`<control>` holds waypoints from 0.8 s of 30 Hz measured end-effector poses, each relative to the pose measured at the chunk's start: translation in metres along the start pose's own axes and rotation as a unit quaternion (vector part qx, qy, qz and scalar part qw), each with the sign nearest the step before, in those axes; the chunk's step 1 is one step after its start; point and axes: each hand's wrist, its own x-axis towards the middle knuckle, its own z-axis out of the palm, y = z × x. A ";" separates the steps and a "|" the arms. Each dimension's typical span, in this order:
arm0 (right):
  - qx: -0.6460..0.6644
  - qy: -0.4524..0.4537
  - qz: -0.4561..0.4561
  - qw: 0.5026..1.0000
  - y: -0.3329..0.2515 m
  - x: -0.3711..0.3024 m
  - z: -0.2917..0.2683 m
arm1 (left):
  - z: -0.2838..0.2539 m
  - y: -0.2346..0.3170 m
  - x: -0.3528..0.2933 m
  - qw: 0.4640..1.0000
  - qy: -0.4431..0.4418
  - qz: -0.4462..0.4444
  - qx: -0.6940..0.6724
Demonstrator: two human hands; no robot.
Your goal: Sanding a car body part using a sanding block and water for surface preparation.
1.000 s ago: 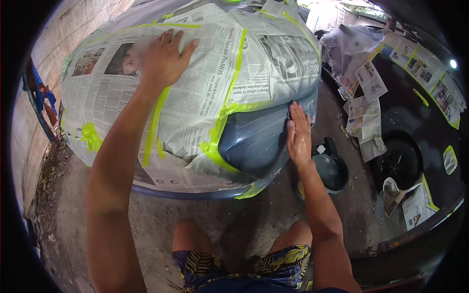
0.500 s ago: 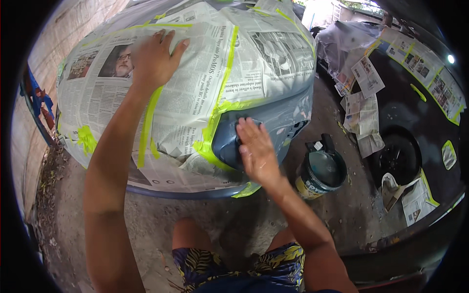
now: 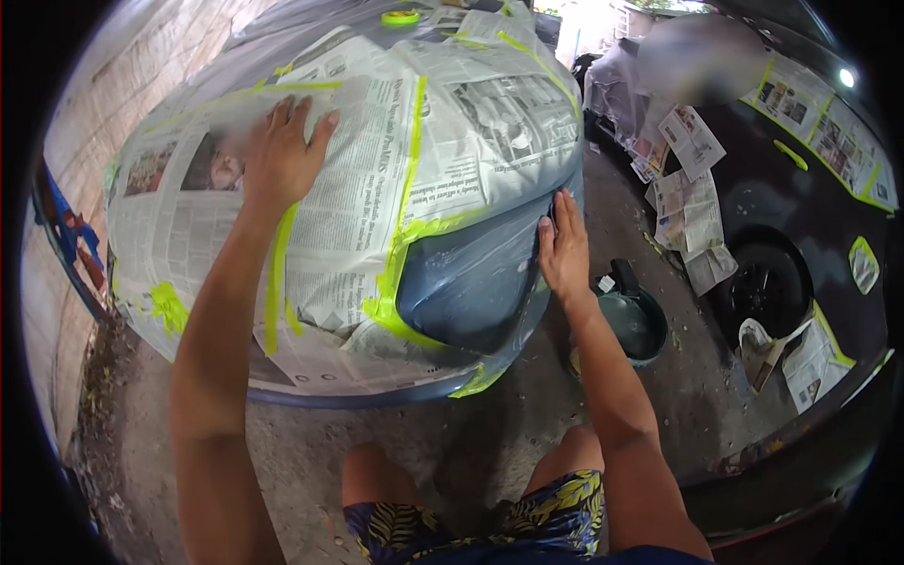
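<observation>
A car body in front of me is covered with newspaper sheets (image 3: 353, 207) held down by bright yellow-green masking tape (image 3: 411, 169). Between the taped edges lies an uncovered blue-grey body panel (image 3: 461, 287), smooth with a slight sheen. My left hand (image 3: 285, 160) rests flat on the newspaper at the upper left, fingers spread. At the right edge of the bare panel, my right hand (image 3: 565, 247) lies along the curve with its fingers stretched out. Whether anything thin sits under the right palm is hidden.
A dark bucket (image 3: 636, 325) stands on the concrete floor (image 3: 414, 438) right of the panel. Farther right is a dark car (image 3: 838, 254) with a black wheel (image 3: 758, 287) and hanging newspaper (image 3: 692, 217). A tape roll (image 3: 401, 18) lies atop the covered car.
My right hand has moved right and slightly upward, from the panel's middle to its right edge. The left hand stays on the newspaper. The view has shifted a little.
</observation>
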 end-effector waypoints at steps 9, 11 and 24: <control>-0.038 0.019 -0.100 0.994 -0.038 -0.012 0.001 | -0.006 0.006 0.002 1.000 -0.014 0.008 -0.003; -0.051 0.027 -0.024 0.998 -0.034 -0.008 0.003 | -0.008 0.007 0.002 0.999 -0.032 -0.006 -0.012; -0.055 0.121 0.061 0.989 0.027 0.024 0.030 | -0.018 0.014 0.004 0.996 -0.087 -0.025 -0.008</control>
